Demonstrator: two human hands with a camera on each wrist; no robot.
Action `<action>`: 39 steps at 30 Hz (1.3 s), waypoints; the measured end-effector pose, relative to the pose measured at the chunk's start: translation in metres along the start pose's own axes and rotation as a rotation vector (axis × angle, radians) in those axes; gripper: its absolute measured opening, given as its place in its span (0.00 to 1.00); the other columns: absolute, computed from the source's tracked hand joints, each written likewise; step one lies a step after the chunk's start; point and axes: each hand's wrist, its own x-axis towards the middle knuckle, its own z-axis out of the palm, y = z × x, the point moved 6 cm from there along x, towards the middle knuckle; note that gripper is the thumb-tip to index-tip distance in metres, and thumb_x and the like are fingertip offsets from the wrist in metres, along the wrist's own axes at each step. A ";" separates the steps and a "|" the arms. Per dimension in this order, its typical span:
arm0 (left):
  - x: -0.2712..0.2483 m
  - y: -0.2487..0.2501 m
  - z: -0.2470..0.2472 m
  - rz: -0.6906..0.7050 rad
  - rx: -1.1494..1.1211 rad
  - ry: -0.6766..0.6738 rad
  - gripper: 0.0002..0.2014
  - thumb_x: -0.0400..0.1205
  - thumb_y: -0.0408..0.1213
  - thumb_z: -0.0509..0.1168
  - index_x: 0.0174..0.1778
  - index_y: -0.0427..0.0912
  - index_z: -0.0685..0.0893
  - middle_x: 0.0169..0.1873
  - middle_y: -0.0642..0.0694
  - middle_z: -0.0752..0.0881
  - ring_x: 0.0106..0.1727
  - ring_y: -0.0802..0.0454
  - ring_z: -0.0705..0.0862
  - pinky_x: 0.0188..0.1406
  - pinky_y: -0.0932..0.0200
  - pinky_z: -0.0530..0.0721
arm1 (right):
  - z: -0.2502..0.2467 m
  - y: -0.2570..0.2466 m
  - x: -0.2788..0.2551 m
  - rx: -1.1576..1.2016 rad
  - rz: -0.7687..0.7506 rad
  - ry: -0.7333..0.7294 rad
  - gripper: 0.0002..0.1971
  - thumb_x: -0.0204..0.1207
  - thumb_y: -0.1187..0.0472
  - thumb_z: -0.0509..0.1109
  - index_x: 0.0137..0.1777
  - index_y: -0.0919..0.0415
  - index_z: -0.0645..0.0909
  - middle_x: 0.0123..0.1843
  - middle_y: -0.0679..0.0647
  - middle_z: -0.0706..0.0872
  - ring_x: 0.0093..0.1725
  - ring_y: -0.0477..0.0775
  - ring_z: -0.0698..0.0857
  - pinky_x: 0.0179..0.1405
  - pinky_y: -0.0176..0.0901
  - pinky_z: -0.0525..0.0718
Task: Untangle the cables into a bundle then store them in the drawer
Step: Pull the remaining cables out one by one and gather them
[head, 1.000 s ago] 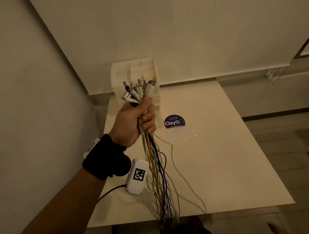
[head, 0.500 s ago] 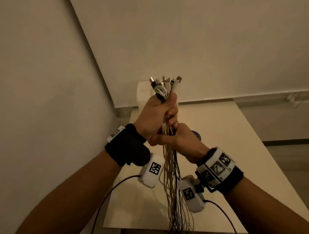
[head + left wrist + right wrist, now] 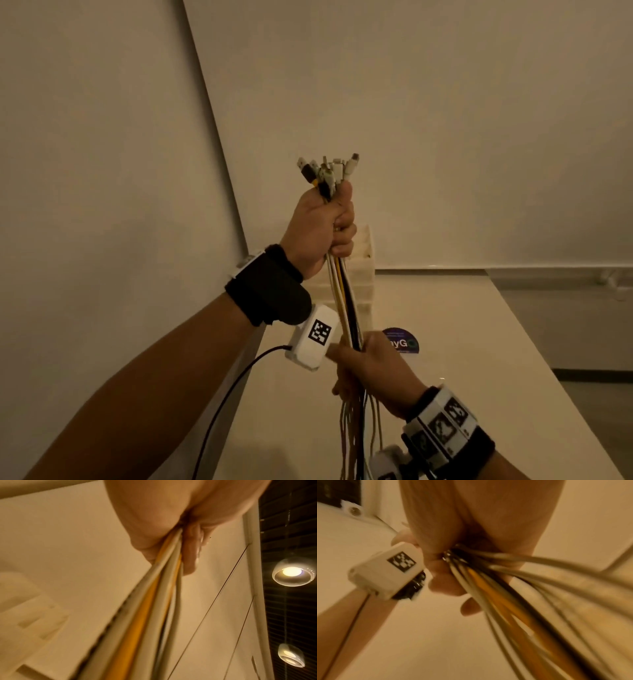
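A bundle of cables [image 3: 344, 301], white, yellow and black, hangs straight down from my raised left hand [image 3: 325, 226]. That hand grips the bundle in a fist just under the plugs [image 3: 327, 171], which stick out above it. Lower down my right hand [image 3: 363, 363] is curled round the same bundle, and loose strands fan out below it towards the table. The left wrist view shows the cables [image 3: 154, 601] leaving the fist of my left hand [image 3: 171, 524]. In the right wrist view the cables [image 3: 513, 601] run blurred out of my right hand [image 3: 453, 563].
A white drawer organiser [image 3: 359, 270] stands at the back of the pale table [image 3: 479, 377], in the corner by the walls, half hidden behind my left hand. A round purple sticker [image 3: 406, 342] lies on the table just beyond my right hand.
My left hand has lifted the bundle higher. My right hand came in, took hold just under the left hand, and has since slid down the cables.
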 end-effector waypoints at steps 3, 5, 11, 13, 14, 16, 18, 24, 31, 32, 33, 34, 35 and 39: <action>0.009 0.019 -0.016 0.052 0.034 0.090 0.20 0.90 0.44 0.53 0.30 0.47 0.64 0.22 0.51 0.62 0.17 0.58 0.59 0.16 0.67 0.60 | -0.003 0.020 -0.007 -0.015 0.086 0.005 0.15 0.78 0.58 0.71 0.31 0.64 0.79 0.21 0.58 0.80 0.22 0.56 0.82 0.43 0.61 0.90; 0.015 0.038 -0.029 0.093 0.044 0.169 0.21 0.89 0.45 0.53 0.28 0.48 0.64 0.21 0.52 0.62 0.17 0.58 0.58 0.16 0.67 0.58 | -0.004 0.031 -0.011 -0.032 0.141 -0.013 0.17 0.78 0.57 0.71 0.30 0.63 0.77 0.21 0.58 0.79 0.21 0.56 0.81 0.34 0.52 0.86; 0.017 0.063 -0.053 0.162 0.105 0.220 0.23 0.89 0.45 0.54 0.25 0.50 0.66 0.20 0.53 0.62 0.16 0.59 0.58 0.17 0.68 0.55 | -0.002 0.040 -0.012 0.025 0.253 -0.006 0.19 0.78 0.57 0.72 0.30 0.58 0.68 0.21 0.53 0.66 0.17 0.51 0.65 0.20 0.39 0.68; 0.013 0.057 -0.057 0.157 0.119 0.228 0.22 0.89 0.45 0.55 0.26 0.48 0.64 0.19 0.52 0.62 0.16 0.59 0.58 0.17 0.68 0.55 | -0.008 0.041 -0.013 0.024 0.268 -0.006 0.18 0.77 0.57 0.72 0.32 0.58 0.67 0.22 0.52 0.65 0.17 0.50 0.65 0.21 0.39 0.68; 0.011 0.056 -0.061 0.151 0.128 0.247 0.22 0.89 0.45 0.55 0.27 0.48 0.63 0.19 0.52 0.62 0.16 0.59 0.58 0.17 0.67 0.54 | -0.011 0.040 -0.013 0.021 0.264 -0.012 0.17 0.77 0.56 0.72 0.32 0.58 0.68 0.22 0.52 0.67 0.18 0.50 0.66 0.21 0.40 0.69; 0.008 0.057 -0.067 0.143 0.126 0.295 0.22 0.89 0.46 0.55 0.27 0.48 0.63 0.20 0.52 0.62 0.17 0.59 0.57 0.17 0.67 0.54 | -0.012 0.032 -0.013 -0.066 0.228 -0.059 0.16 0.77 0.54 0.72 0.32 0.59 0.74 0.22 0.52 0.75 0.19 0.50 0.74 0.24 0.42 0.77; 0.006 0.057 -0.065 0.141 0.095 0.319 0.22 0.89 0.47 0.55 0.28 0.49 0.63 0.21 0.52 0.61 0.17 0.59 0.56 0.16 0.68 0.55 | -0.009 0.019 -0.010 -0.253 0.145 -0.105 0.14 0.77 0.50 0.72 0.35 0.59 0.81 0.28 0.53 0.86 0.27 0.49 0.85 0.39 0.44 0.88; 0.005 0.052 -0.029 0.153 0.075 0.280 0.22 0.89 0.46 0.55 0.27 0.49 0.63 0.20 0.52 0.61 0.17 0.59 0.56 0.15 0.69 0.57 | -0.008 -0.043 0.017 -0.329 -0.142 -0.167 0.47 0.60 0.53 0.83 0.76 0.35 0.60 0.66 0.42 0.80 0.63 0.45 0.82 0.59 0.49 0.87; 0.014 0.069 -0.029 0.128 0.214 0.286 0.20 0.89 0.46 0.55 0.30 0.49 0.62 0.22 0.51 0.60 0.18 0.58 0.56 0.17 0.67 0.55 | -0.025 -0.045 0.010 -0.273 -0.108 -0.352 0.57 0.62 0.62 0.84 0.80 0.31 0.50 0.79 0.42 0.69 0.79 0.43 0.68 0.69 0.38 0.75; 0.013 0.068 -0.031 0.125 0.227 0.282 0.19 0.89 0.46 0.55 0.31 0.49 0.62 0.22 0.50 0.60 0.19 0.57 0.56 0.17 0.67 0.55 | -0.036 -0.048 0.009 -0.275 -0.100 -0.310 0.60 0.60 0.60 0.85 0.81 0.31 0.46 0.81 0.41 0.66 0.81 0.42 0.63 0.74 0.39 0.68; 0.013 0.065 -0.029 0.113 0.235 0.264 0.19 0.89 0.46 0.55 0.31 0.49 0.62 0.23 0.49 0.59 0.19 0.57 0.56 0.17 0.66 0.56 | -0.042 -0.057 0.011 -0.264 -0.111 -0.259 0.61 0.59 0.58 0.85 0.82 0.32 0.46 0.82 0.40 0.65 0.81 0.41 0.61 0.77 0.42 0.64; 0.012 0.060 -0.024 0.091 0.234 0.233 0.18 0.89 0.45 0.55 0.32 0.48 0.63 0.24 0.49 0.59 0.19 0.57 0.57 0.17 0.65 0.57 | -0.043 -0.071 0.017 -0.240 -0.154 -0.214 0.60 0.57 0.57 0.85 0.82 0.34 0.48 0.81 0.39 0.66 0.81 0.40 0.62 0.78 0.45 0.64; 0.013 0.055 -0.017 0.067 0.225 0.191 0.18 0.89 0.45 0.54 0.33 0.47 0.63 0.24 0.49 0.60 0.19 0.57 0.58 0.17 0.65 0.59 | -0.037 -0.086 0.023 -0.233 -0.213 -0.192 0.57 0.58 0.57 0.85 0.82 0.39 0.53 0.79 0.40 0.70 0.79 0.41 0.67 0.76 0.46 0.67; 0.015 0.051 0.007 0.062 0.288 0.037 0.18 0.89 0.44 0.53 0.33 0.44 0.64 0.23 0.49 0.63 0.18 0.56 0.61 0.19 0.63 0.66 | -0.002 -0.101 0.049 -0.076 -0.248 -0.182 0.18 0.70 0.70 0.74 0.60 0.64 0.79 0.49 0.53 0.91 0.46 0.47 0.90 0.47 0.43 0.87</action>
